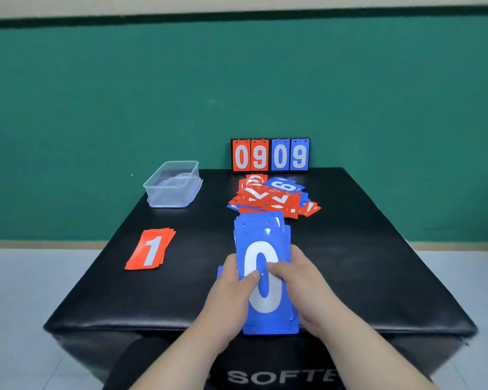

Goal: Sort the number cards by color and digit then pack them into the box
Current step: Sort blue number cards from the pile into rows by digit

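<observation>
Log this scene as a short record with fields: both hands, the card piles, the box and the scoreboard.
left hand: grips blue stack, thumb on top card
right hand: grips same stack
blue stack: top card 0
red pile: left of hands, top card 1
mixed heap: red and blue, behind blue stack
box: clear, open, far left
scoreboard: red 09, blue 09

Low in the centre of the frame, both hands held a stack of blue cards (265, 277) with a white 0 on top. The left hand (231, 280) gripped its left edge, thumb on the face; the right hand (296, 277) gripped the right edge, thumb likewise on the face. Above them lay a mixed pile of red and blue cards (271, 197) on the black padded block (378, 263). At centre left lay a small stack of red 1 cards (150, 249). A clear plastic box (174, 182) sat at the block's upper left corner. A scoreboard (270, 154) reading 0909 stood at the far edge.
</observation>
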